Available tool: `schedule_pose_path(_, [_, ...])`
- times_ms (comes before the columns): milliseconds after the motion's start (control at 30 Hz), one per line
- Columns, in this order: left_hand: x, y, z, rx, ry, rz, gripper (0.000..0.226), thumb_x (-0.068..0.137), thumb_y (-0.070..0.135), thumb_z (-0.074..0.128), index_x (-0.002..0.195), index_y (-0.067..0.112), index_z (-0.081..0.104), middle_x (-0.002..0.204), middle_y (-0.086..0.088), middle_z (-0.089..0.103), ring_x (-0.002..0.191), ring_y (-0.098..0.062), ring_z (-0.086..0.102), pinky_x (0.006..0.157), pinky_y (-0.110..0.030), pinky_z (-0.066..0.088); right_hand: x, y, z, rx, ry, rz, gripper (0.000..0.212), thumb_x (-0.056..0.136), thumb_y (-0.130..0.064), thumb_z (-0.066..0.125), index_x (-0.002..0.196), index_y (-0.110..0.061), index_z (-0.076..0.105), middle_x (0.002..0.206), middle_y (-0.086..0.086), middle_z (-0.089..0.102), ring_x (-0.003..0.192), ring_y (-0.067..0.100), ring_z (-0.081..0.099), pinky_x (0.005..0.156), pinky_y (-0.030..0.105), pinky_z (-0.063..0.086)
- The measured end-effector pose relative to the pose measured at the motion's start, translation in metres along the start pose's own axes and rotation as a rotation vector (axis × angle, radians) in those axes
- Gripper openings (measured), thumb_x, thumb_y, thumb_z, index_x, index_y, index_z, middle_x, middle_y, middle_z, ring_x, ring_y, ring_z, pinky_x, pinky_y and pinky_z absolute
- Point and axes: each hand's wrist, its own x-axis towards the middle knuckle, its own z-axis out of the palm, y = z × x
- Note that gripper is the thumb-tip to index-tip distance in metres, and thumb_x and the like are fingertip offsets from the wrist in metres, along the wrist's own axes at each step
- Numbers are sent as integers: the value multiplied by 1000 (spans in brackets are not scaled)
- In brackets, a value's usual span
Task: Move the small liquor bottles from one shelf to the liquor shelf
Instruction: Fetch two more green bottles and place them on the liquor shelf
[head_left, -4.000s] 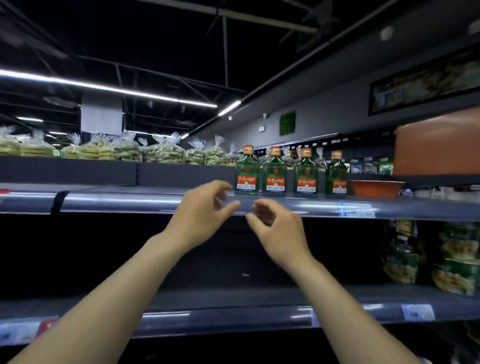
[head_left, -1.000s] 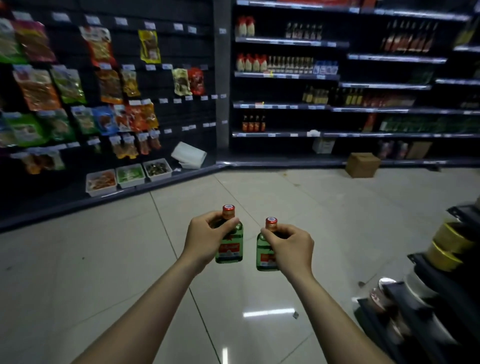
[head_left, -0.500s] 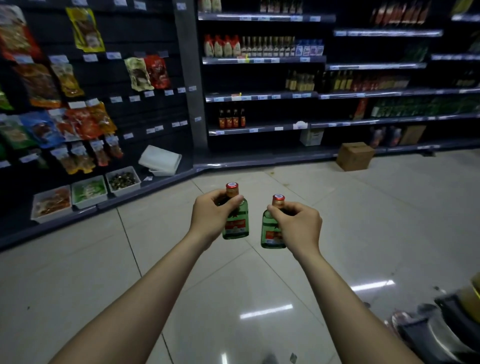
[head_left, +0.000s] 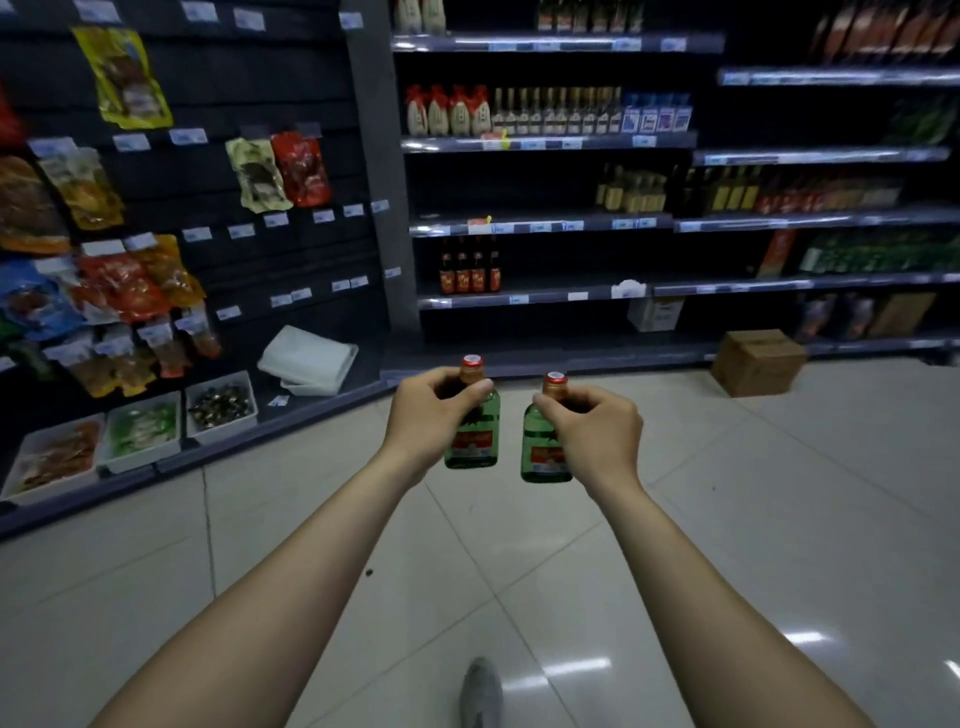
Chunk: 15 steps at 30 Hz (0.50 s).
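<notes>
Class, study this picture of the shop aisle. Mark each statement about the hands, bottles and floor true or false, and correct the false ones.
1. The left hand grips a small green glass bottle with a red label. True.
2. The right hand is empty. False: it grips a second green bottle.
3. Both bottles stand on a shelf. False: they are held above the pale tiled floor.
4. A brown cardboard box sits on the floor at the foot of the dark bottle shelves. True.
</notes>
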Motion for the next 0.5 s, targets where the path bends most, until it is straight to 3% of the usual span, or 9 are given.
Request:
schedule_pose_path(167, [130, -27, 57, -6, -8, 27, 14, 84, 47, 76, 92, 36, 76, 91, 19, 77, 84, 2, 72, 72, -24, 53, 130, 28, 30, -24, -17, -25, 18, 76, -44, 87, 67, -39, 72, 75, -28, 72, 74, -1, 71, 73, 32, 63])
schedule_pose_path(500, [401, -12, 170, -39, -79, 78, 11, 87, 36, 77, 93, 26, 78, 90, 12, 79, 85, -5, 74, 79, -30, 59, 407, 57, 61, -27, 43, -54, 18, 77, -46, 86, 68, -38, 72, 76, -28, 72, 77, 3, 72, 76, 37, 63])
